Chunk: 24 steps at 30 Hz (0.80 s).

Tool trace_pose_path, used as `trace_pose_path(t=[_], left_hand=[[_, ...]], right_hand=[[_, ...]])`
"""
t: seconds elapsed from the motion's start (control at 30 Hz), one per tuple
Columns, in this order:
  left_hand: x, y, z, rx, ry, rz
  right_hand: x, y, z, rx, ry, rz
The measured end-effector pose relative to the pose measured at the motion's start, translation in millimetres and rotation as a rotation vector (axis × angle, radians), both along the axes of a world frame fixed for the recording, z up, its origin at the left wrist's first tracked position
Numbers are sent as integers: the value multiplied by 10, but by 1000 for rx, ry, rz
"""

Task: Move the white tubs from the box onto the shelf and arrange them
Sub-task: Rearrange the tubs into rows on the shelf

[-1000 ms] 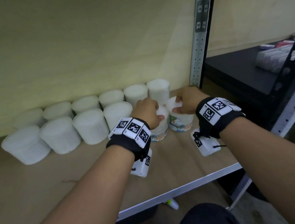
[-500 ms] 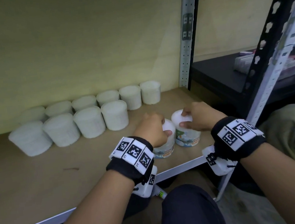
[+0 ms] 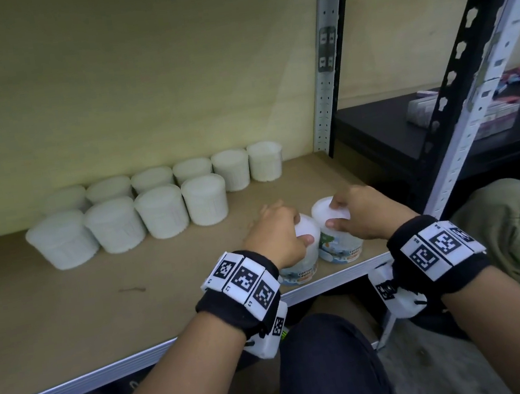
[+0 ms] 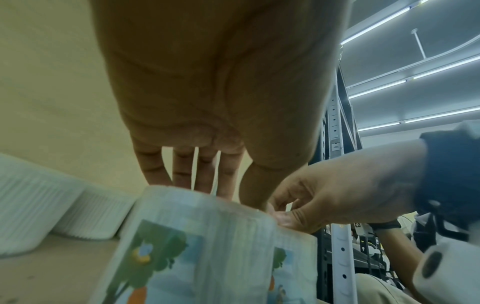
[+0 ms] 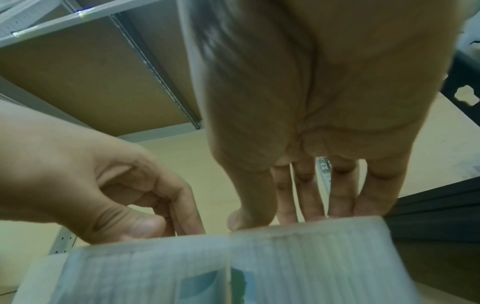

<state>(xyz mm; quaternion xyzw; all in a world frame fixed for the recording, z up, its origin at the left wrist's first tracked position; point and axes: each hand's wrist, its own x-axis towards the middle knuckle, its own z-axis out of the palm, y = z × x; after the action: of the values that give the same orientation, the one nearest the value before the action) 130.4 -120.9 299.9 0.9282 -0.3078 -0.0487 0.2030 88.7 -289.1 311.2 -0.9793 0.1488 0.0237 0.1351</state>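
With both tubs down near the shelf's (image 3: 53, 326) front edge, your left hand (image 3: 274, 235) curls over the left tub (image 3: 299, 271) from above and your right hand (image 3: 365, 215) pinches the lid rim of the right tub (image 3: 342, 248), probably so you can slide the touching pair back toward the arranged rows (image 3: 160, 207).

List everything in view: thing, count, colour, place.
plain tubs: ten, white, two rows at the shelf's back left.
labelled tubs: two, white with blue-green labels, side by side near the front edge, one under each hand.
shelf: one, brown board, metal front edge.
upright post: one, grey, perforated.
dark rack: one, black, right, holding packets.
left hand: grips the left labelled tub's top.
right hand: grips the right one's top.
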Motion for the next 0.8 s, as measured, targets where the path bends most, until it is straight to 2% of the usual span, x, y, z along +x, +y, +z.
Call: trace_pose_path(t=[0.27,0.73,0.8], left_hand=[[24,4,-56,-68,9,38],[51,26,-45,-50,24,30],[65,53,-17,-102,53,63]], right_hand=[[-6,3,-1,20,-10,-9],[-6,14,34,32,6,-24],[-5,30,93,45,30,-32]])
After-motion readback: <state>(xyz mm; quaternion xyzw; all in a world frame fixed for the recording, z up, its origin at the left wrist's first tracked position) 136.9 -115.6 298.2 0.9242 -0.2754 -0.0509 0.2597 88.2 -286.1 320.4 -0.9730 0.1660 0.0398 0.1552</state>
